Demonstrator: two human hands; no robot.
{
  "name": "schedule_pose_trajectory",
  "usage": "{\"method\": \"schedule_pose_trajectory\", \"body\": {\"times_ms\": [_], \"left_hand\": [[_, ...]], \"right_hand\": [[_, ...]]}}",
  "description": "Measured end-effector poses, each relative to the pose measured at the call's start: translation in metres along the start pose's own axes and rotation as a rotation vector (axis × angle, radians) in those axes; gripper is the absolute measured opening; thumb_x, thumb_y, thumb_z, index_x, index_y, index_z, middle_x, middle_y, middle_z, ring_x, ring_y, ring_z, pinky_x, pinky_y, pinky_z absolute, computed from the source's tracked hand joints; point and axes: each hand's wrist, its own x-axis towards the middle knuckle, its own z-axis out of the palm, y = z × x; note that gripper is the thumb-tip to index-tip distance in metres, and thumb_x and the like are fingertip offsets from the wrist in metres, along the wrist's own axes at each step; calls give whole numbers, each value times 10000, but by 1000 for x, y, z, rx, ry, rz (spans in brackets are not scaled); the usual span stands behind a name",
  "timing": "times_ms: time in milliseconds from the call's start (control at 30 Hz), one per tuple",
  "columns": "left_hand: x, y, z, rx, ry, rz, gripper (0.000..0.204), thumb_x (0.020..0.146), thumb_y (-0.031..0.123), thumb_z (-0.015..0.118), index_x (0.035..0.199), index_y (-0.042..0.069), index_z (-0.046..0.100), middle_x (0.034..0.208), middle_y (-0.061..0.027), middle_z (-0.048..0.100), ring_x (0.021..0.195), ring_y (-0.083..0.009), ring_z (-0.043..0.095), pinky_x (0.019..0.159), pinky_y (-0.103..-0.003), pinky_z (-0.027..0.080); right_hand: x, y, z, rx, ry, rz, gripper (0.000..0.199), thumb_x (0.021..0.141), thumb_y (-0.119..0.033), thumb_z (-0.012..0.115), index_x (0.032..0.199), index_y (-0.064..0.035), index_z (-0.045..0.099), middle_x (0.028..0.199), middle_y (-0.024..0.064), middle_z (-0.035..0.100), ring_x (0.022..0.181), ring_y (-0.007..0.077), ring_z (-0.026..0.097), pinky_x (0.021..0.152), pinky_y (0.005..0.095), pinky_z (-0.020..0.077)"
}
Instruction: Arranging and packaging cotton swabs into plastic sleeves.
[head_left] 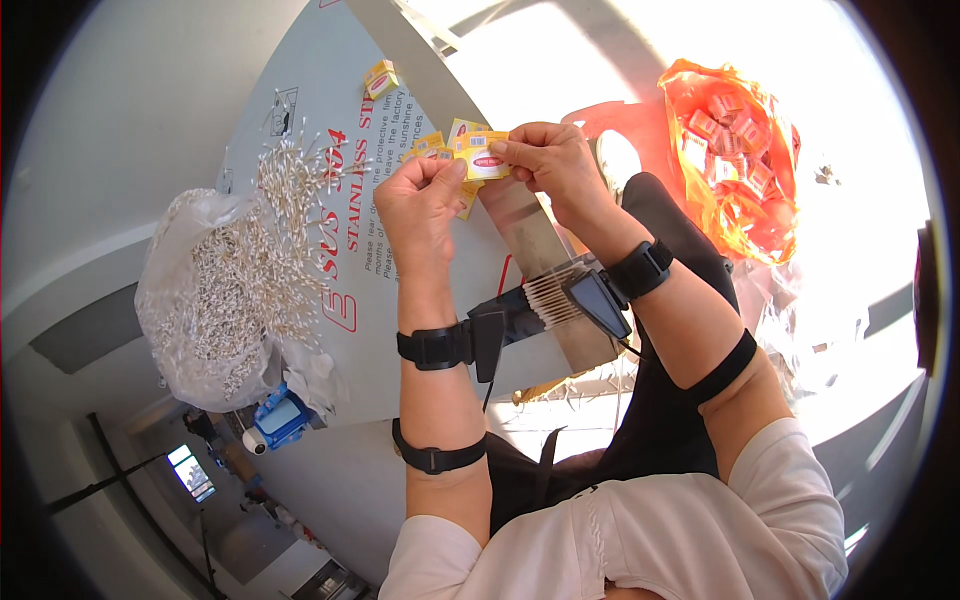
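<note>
At upper centre, I see the left hand (418,205) and right hand (555,165) pinching a yellow box (480,165) in their fingers (506,152) above the grey bench (372,355); white swabs (225,290) heap at left, sunlit floor (850,130) glares upper right.

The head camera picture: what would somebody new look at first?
Probably the bright orange bag at the upper right, with lots of small boxes inside. Then the huge pile of white cotton swabs at the left, partly in a clear bag. Near the top middle, the left hand and right hand hold a little yellow box.
</note>
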Motion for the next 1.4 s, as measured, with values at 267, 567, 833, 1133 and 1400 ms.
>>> {"method": "schedule_pose_trajectory", "body": {"times_ms": [267,567,833,1133,1400], "left_hand": [[19,-8,-30,412,-16,-53,164,781,60,760,711,0,625,607,8,547,501,-53,409,429,-216,311],[12,-1,-28,739,77,190,142,856,123,690,834,-17,678,640,0,618,558,-55,515,517,-217,410],[-5,5,11,437,-120,252,205,926,75,588,1064,-50,673,713,-34,633,567,-43,527,509,-192,434],[21,16,-3,240,-123,82,164,880,-6,582,999,-64,678,725,-43,643,555,-49,538,485,-182,433],[76,19,-28,-51,-32,-19,71,863,-6,605,920,-48,615,716,-66,632,498,-65,495,414,-198,359]], "right_hand": [[2,-2,-2,-29,38,46,149,820,-64,728,721,14,649,608,10,560,523,52,447,444,201,333],[1,-2,1,-108,5,6,160,869,-158,700,797,-15,687,611,-24,537,528,23,424,461,178,298],[0,-1,8,-127,-73,-97,101,868,-112,690,832,-17,702,654,-4,604,546,27,492,487,168,364],[21,-20,20,-213,-73,-48,84,808,-32,700,774,40,676,622,35,608,540,63,546,470,199,403],[98,-34,59,-610,-309,-126,124,818,-69,686,768,43,676,624,29,609,554,68,552,488,207,429]]}}
